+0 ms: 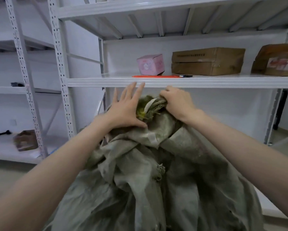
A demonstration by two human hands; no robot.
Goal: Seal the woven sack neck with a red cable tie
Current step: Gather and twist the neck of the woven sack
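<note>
Fingers (131, 93) of my left hand (125, 110) are straight and spread, holding nothing. Its thumb rests on the slack cloth of the woven sack (148, 172), which slumps nearest the camera, between my forearms. Just beyond, my right hand (176, 104) is curled tight round the sack neck (154, 104), a gathered bunch lying sideways with its frayed mouth toward the left palm.

Progress, as I judge it: the neck is gathered and held, but no tie is round it, so fetching, looping, threading and cinching are all left.

Farther off, on the white shelf (173, 82) just above both hands, the red cable tie (156, 76) lies flat along the front edge, with a small dark-and-blue tool (186, 75) at its right end. Behind it stand a pink box (150, 66), a brown carton (208, 61) and a second carton (276, 60). The brown carton's line of print and the second carton's red-and-white label are too blurred to read.
</note>
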